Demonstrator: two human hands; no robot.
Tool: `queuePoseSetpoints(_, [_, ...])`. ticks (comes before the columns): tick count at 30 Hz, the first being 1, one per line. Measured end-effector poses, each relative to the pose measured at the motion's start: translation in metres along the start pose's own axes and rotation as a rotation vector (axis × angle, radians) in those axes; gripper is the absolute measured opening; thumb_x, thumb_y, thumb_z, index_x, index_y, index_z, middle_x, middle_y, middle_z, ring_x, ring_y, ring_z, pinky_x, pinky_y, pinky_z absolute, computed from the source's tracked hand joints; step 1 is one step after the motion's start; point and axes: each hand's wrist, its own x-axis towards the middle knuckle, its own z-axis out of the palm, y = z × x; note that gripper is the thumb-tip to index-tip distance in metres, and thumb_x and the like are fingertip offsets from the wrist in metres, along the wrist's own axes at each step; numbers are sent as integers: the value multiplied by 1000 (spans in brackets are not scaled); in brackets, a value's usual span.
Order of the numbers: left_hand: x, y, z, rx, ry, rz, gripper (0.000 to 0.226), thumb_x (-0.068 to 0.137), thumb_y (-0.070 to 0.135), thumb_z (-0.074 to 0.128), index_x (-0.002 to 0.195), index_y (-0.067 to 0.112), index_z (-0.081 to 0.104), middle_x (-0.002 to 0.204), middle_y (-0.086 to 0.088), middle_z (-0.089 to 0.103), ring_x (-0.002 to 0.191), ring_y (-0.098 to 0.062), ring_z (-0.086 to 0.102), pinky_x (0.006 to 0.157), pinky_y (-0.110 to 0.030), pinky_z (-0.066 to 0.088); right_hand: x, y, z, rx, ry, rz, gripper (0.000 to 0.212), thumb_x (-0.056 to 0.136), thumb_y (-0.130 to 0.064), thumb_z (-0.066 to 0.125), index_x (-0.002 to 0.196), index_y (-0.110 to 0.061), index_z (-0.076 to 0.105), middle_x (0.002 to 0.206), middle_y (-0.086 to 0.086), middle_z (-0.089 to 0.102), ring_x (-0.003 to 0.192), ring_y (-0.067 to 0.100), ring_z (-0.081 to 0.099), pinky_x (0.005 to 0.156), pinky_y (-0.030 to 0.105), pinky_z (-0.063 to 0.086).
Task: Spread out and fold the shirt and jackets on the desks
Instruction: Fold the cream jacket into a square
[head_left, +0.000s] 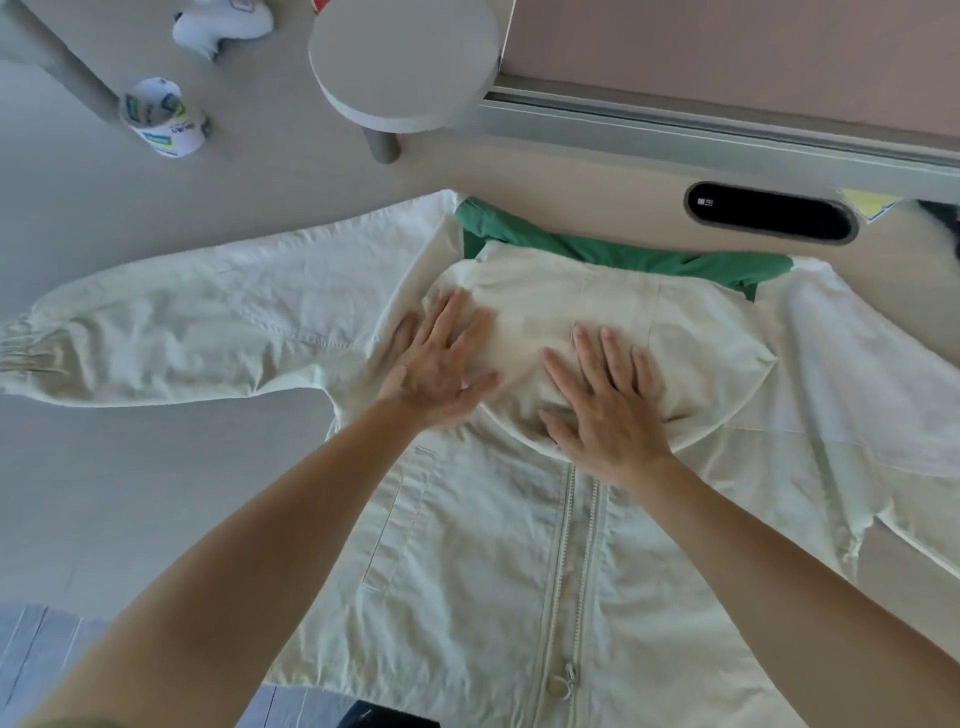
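– Since the head view is all there is to go on, here's my read for you: the cream zip-front hooded cotton jacket (493, 571) is lying front up on the pale grey desk top (156, 467), with its pale zip (571, 545) running up the middle. So the spreading-out bit looks mostly done. One long sleeve (182, 322) is stretched well out on your left, and the other runs off the right edge of the shot. The rounded cream hood (597, 312) is flipped down onto the chest.

– Agreed, and I'd add: your left hand (441, 364) and your right hand (608, 410) are both flat on that hood, fingers straight and slightly spread, gripping nothing, just pressing the cloth. Looks like smoothing to me, not folding yet.

– Yeah, so my guess is you're early on. No sleeve is folded in, the body isn't doubled over, and that's only one garment.

– Don't forget the green fabric garment (623, 254) poking out from under the jacket's collar end, touching it. Can't tell if that's the shirt or another jacket, or whether it's folded. No third piece is in shot.

– Side stuff: the printed roll of tape (163, 119) and the round grey stool top (405, 57) sit well apart from the jacket, so I doubt they'll get in your way.
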Motion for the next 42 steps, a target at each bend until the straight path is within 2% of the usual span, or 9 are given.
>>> queuePoseSetpoints(4, [-46,-24,-17,-252,398,-149,53,86,48,49,129,21,62,141,-8,54,134,-38,39,105,-54,35,8,-25,-25,42,18,-9,73,94,-64,24,158,-29,19,167,10,-1,154,32,-6,122,56,4])
queuePoseSetpoints(7, [-81,-59,-30,-401,461,-597,40,88,39,58,126,25,63,140,-6,50,132,-37,36,108,-52,31,33,-76,-42,106,87,-186,63,98,-51,37,152,-18,36,164,15,18,152,35,15,119,57,20])
queuePoseSetpoints(13, [-121,-159,-56,-1183,536,-1352,55,72,39,65,125,24,62,134,-22,50,103,-28,57,87,-34,51,95,-193,-48,109,-146,-298,61,101,-51,35,157,-30,19,167,10,1,153,34,-5,123,49,7])
queuePoseSetpoints(20, [-105,-228,-87,-1833,828,-1182,10,90,15,65,87,19,56,75,-1,51,61,-13,49,53,-20,42,65,-207,-21,-142,-226,-308,67,97,-65,22,155,-46,-4,165,4,-20,150,37,-20,121,54,-6])
queuePoseSetpoints(24, [-97,-253,-100,-1330,778,-1164,50,74,47,70,107,10,61,99,-5,65,97,-26,64,90,-35,53,58,-205,-28,-144,-279,-325,67,96,-66,29,155,-48,4,167,0,-15,152,33,-14,123,54,1])
queuePoseSetpoints(27, [-96,-245,-130,-926,662,-1005,70,87,48,64,142,10,47,137,-14,56,134,-33,44,116,-40,30,71,-212,-63,-85,-367,-220,67,98,-60,36,156,-42,7,167,-2,-5,153,28,-3,121,53,12])
queuePoseSetpoints(31, [-97,-203,-187,-556,750,-491,69,91,33,63,145,-3,40,152,-23,38,143,-42,25,119,-43,23,91,-226,-153,416,-174,-78,48,102,-46,44,144,-20,45,146,3,49,139,26,40,112,46,36])
queuePoseSetpoints(35, [-90,-140,-217,-263,744,-5,71,85,34,56,138,-12,46,146,-30,44,139,-55,30,115,-59,28,94,-249,-269,1096,43,44,35,96,-55,49,103,-25,66,112,4,68,109,24,63,93,37,49])
queuePoseSetpoints(42, [-90,-57,-220,-11,571,431,62,78,22,59,136,0,55,154,-15,40,145,-39,31,110,-54,37,56,-241,-361,1152,-6,209,60,75,-73,66,105,-21,71,98,4,77,90,24,75,87,44,58])
